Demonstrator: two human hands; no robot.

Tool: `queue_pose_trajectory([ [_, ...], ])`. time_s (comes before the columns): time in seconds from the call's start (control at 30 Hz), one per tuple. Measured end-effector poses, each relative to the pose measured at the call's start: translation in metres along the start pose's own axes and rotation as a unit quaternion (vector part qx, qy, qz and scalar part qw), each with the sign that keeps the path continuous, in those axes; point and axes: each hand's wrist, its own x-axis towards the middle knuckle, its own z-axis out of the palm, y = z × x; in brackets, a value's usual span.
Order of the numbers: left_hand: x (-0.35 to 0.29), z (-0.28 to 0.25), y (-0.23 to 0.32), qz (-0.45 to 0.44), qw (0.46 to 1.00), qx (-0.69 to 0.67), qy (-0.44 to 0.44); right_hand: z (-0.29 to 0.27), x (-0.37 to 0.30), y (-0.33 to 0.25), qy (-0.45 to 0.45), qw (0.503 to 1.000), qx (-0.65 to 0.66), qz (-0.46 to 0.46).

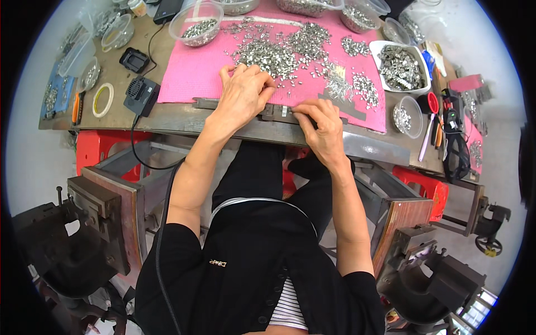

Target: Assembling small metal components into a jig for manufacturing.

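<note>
A dark metal bar fixture point(273, 113) lies along the front edge of the bench, with a small shiny metal piece point(285, 111) seated near its middle. My left hand point(241, 99) rests over the fixture's left part, fingers bent down toward the pink mat point(195, 78). Whatever its fingertips hold, if anything, is hidden. At the right of the shiny piece, my right hand point(322, 125) has thumb and forefinger pinched together against the fixture; what sits between them is too small to make out. Just beyond both hands spreads a pile of small silver metal parts point(268, 58).
Thin metal pins point(338, 86) lie right of the pile. A white tub point(381, 49) of metal parts and a clear cup point(413, 131) stand farther right. Another clear bowl point(174, 22) stands back left. A black power adapter point(142, 96) and tape roll point(102, 100) lie left.
</note>
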Motion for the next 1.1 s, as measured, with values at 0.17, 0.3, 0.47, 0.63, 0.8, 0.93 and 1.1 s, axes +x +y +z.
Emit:
queue_pose_trajectory([
  [0.17,0.001,0.002,0.001,0.007,1.0,0.01,0.014,0.011,0.027,0.008,0.0,1.0,-0.025,0.014],
  [0.3,0.001,0.003,0.001,0.018,1.0,0.012,0.013,0.033,0.044,0.021,-0.011,0.998,-0.063,-0.007],
  [0.47,-0.002,0.006,0.0,0.03,0.998,0.02,0.048,0.033,0.049,0.019,-0.044,0.993,-0.112,0.003],
  [0.63,-0.012,0.007,0.017,0.046,0.996,-0.033,0.071,0.026,0.051,0.022,-0.074,0.989,-0.126,-0.004],
  [0.8,-0.021,0.018,0.034,0.087,0.989,-0.095,0.077,0.014,0.05,0.028,-0.088,0.995,-0.055,0.006],
  [0.93,-0.023,0.026,0.04,0.097,0.987,-0.116,0.063,-0.01,0.03,0.021,-0.07,0.994,0.051,0.067],
  [1.1,-0.025,0.027,0.042,0.104,0.989,-0.079,0.071,-0.017,0.005,0.014,-0.06,0.998,0.008,0.0],
])
